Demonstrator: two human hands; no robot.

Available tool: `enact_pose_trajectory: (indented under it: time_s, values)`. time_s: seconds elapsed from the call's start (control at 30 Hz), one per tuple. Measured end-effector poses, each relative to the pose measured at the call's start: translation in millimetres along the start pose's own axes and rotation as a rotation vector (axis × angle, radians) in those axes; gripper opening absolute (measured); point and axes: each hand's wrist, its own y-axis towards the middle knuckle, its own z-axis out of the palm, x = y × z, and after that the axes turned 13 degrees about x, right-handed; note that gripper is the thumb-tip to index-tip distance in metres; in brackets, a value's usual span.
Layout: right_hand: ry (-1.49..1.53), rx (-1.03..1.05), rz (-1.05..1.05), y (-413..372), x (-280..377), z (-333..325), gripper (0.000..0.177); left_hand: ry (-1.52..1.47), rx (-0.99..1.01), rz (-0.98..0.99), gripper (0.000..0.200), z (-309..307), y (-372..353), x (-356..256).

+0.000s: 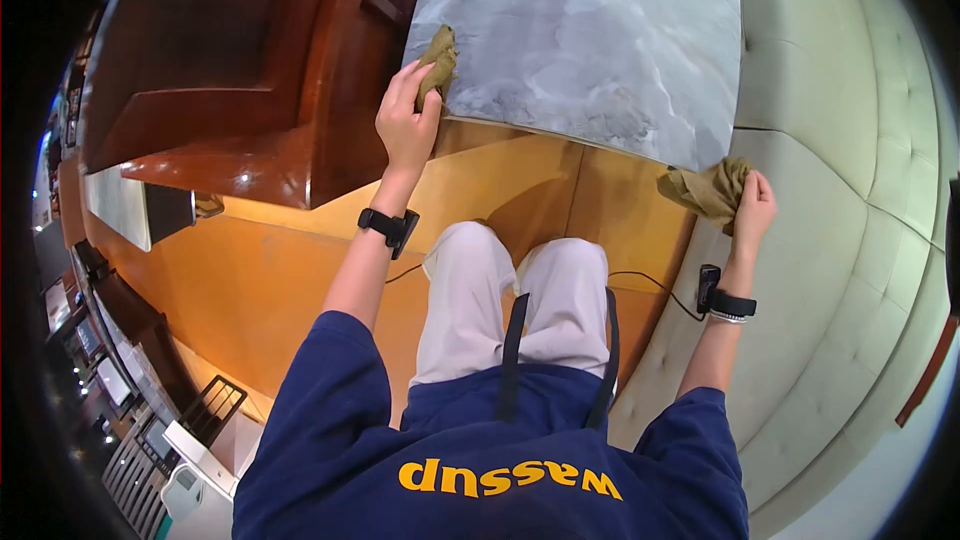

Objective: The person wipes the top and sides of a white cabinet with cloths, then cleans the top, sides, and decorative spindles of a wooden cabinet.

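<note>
A grey marbled table reaches from the top of the view towards me. At its near left corner, my left hand is closed round a crumpled olive-brown cloth, which lies against the table's left edge. Just off the near right corner, my right hand grips a second olive-brown cloth, bunched and hanging beside the corner. Both wrists wear black straps with small devices.
A dark reddish-brown wooden chair stands left of the table. A pale green tufted bench curves along the right. Orange-brown floor shows below, with a thin black cable near my knees. Shelves and equipment fill the far left.
</note>
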Motion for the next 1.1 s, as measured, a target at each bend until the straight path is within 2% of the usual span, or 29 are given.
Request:
enact_pose_trajectory:
  time_s: [0.03,0.1,0.17,0.27,0.4,0.47,0.5,0.57,0.6,0.63,0.67,0.7,0.73,0.77,0.83,0.9,0.97,1.03,1.07,1.1]
  values:
    - [0.119,0.013,-0.028,7.8,0.1,10.2,0.029,0.017,-0.034,0.037,0.026,9.2,1.8,7.0]
    - [0.163,-0.003,-0.055,22.8,1.4,31.5,0.029,-0.015,-0.047,0.061,0.028,24.6,6.6,20.3]
    - [0.602,0.056,-0.07,30.1,11.8,52.6,0.03,-0.026,-0.151,0.095,0.029,37.7,4.5,28.4]
    - [0.713,0.071,-0.099,40.1,15.4,88.0,0.035,-0.08,-0.199,0.072,0.029,60.3,-2.9,44.1]
    - [0.676,0.151,-0.143,40.4,-3.3,113.6,0.03,-0.117,-0.262,0.153,0.027,75.7,-9.7,59.5]
    - [0.494,0.183,-0.335,40.0,-12.0,123.5,0.031,-0.142,-0.292,0.239,0.025,76.4,-0.5,64.4]
    - [0.497,0.183,-0.341,37.7,-14.1,127.3,0.031,-0.158,-0.283,0.263,0.025,77.6,1.9,66.0]
    - [-0.077,0.049,-0.643,29.9,-12.3,132.1,0.04,-0.209,-0.159,0.241,0.024,75.9,4.0,65.6]
    - [-0.25,-0.086,-0.715,27.5,-8.8,134.7,0.046,-0.212,-0.168,0.251,0.024,76.3,4.7,63.0]
    - [-0.249,-0.101,-0.723,26.9,-12.1,135.0,0.046,-0.154,-0.076,0.241,0.026,74.4,5.7,58.9]
    - [-0.4,-0.13,-0.744,27.7,-14.9,134.3,0.045,-0.096,0.012,0.234,0.029,73.4,6.3,56.2]
    - [-0.549,-0.165,-0.763,29.4,-17.4,134.6,0.043,-0.096,-0.005,0.257,0.029,74.4,6.8,58.0]
    - [-0.484,-0.087,-0.774,28.9,-21.0,136.5,0.035,-0.052,-0.029,0.289,0.025,77.0,5.2,61.9]
    - [-0.482,-0.097,-0.787,25.8,-25.0,139.0,0.035,-0.009,-0.05,0.308,0.023,79.9,1.3,64.7]
    - [-0.366,-0.103,-0.608,12.9,-23.5,151.7,0.029,0.011,-0.077,0.356,0.021,85.7,-5.0,65.6]
    - [-0.366,-0.139,-0.713,17.6,-31.6,160.4,0.029,0.208,-0.079,0.448,0.02,95.6,-11.1,59.2]
    - [-0.464,-0.176,-0.78,8.8,-23.0,179.7,0.026,0.233,-0.123,0.464,0.017,111.4,-11.8,47.0]
    - [-0.5,-0.182,-0.933,3.3,-14.6,203.8,0.023,0.235,-0.125,0.546,0.017,123.9,-12.6,34.8]
    - [-0.519,-0.179,-0.981,-4.0,-8.9,219.6,0.02,0.272,-0.028,0.539,0.022,128.2,-16.8,26.5]
    - [-0.538,-0.179,-1.03,-12.4,-2.5,236.0,0.019,0.273,-0.04,0.556,0.022,135.5,-18.8,20.5]
